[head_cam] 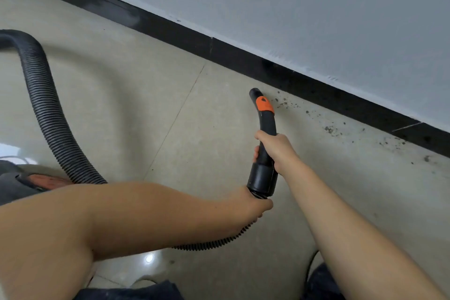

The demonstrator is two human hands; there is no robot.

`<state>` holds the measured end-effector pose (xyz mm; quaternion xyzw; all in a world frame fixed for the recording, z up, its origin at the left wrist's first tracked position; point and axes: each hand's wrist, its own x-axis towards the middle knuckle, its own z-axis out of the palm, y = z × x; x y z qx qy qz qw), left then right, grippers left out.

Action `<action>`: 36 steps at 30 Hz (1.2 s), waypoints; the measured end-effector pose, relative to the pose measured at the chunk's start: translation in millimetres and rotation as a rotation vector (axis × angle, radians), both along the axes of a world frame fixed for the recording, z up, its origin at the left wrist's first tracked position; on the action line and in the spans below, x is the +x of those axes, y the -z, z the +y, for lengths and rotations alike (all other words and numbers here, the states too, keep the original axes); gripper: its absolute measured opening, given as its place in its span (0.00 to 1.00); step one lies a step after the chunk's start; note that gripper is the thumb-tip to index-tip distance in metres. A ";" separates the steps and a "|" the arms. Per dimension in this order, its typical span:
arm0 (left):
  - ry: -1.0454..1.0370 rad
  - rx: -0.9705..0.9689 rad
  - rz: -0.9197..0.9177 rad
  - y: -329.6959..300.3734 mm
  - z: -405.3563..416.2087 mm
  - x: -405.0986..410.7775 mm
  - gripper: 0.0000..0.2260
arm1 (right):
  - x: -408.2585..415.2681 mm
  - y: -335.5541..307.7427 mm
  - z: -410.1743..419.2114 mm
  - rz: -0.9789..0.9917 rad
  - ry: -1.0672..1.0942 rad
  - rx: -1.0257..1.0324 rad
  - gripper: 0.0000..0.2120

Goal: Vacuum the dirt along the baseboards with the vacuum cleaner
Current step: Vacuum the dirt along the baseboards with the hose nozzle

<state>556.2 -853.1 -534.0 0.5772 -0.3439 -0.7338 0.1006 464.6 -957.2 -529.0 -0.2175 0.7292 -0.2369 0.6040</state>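
The right hand [274, 147] grips the curved black plastic vacuum wand [264, 129]; the left hand [255, 204] holds its ribbed black hose [48, 110]. Dark dirt specks [328, 129] lie rightward along the black baseboard [243, 58]; aiming wide risks scattering them.

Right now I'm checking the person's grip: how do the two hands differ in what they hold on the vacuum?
The right hand grips the rigid black handle tube, nearer the nozzle tip; the left hand grips the ribbed hose just behind the cuff. The right arm comes straight in; the left crosses from the left. On both, the fingers curl round the vacuum wand.
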 end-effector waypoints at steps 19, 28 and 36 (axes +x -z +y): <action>0.096 0.079 0.018 11.4 13.1 -44.6 0.05 | -56.1 3.4 25.5 0.074 0.174 0.009 0.04; 0.045 0.012 -0.034 10.0 4.0 -51.9 0.05 | -58.2 3.8 12.3 0.022 0.135 -0.030 0.05; 0.005 -0.007 -0.026 0.5 -9.0 -57.4 0.05 | -61.4 -2.7 -5.5 0.063 0.077 -0.038 0.05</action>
